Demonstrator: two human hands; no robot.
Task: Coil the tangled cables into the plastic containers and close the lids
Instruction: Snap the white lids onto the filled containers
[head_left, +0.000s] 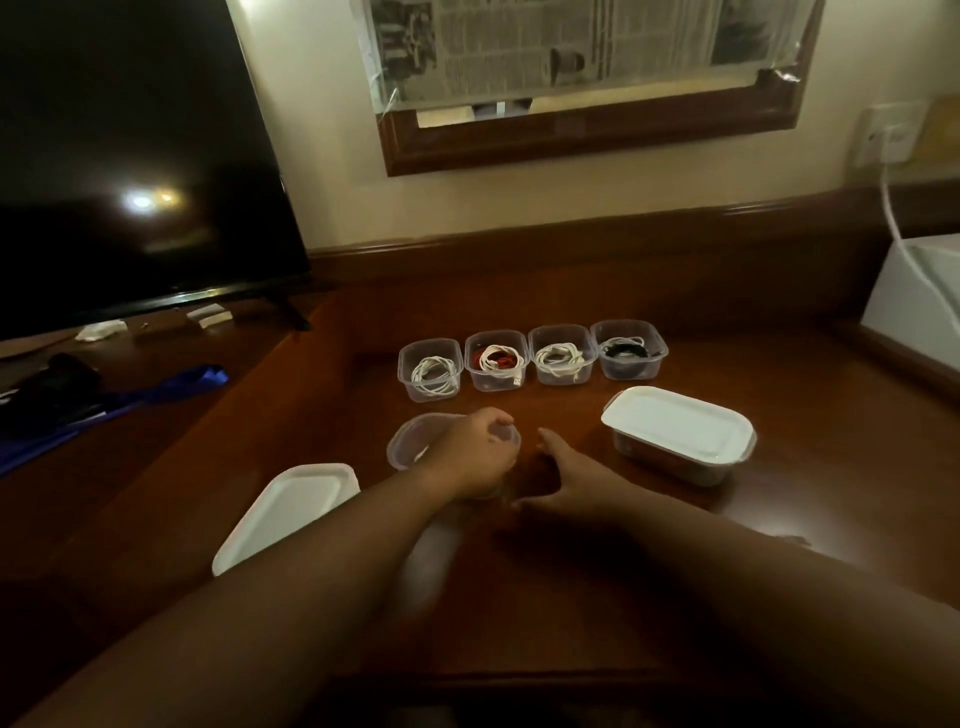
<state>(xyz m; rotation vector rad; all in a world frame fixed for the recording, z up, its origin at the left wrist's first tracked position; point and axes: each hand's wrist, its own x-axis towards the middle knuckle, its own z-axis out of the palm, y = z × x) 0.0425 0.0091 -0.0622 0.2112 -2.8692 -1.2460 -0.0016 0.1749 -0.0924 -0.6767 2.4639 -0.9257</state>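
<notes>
Left hand reaching forward over the wooden desk, fingers curled round the rim of a clear plastic container, gripping it at the right edge. Right hand just beside, low to the wood, fingers loosely spread and holding nothing, thumb pointing toward the left hand. Both forearms stretched long and bare from the near edge.

Beyond the hands, a row of four small clear tubs, lids off, set close side by side: white cable coiled in the leftmost, red and white cable in the next, pale cable in the third, black cable in the rightmost. Right of the right hand, a larger rectangular container with white lid pressed on, rounded corners, matte top. Near the left forearm, another white lid, flat and tilted.

Glossy dark wood open between forearms and near edge. Far left of the left hand, a black television and blue fabric.
</notes>
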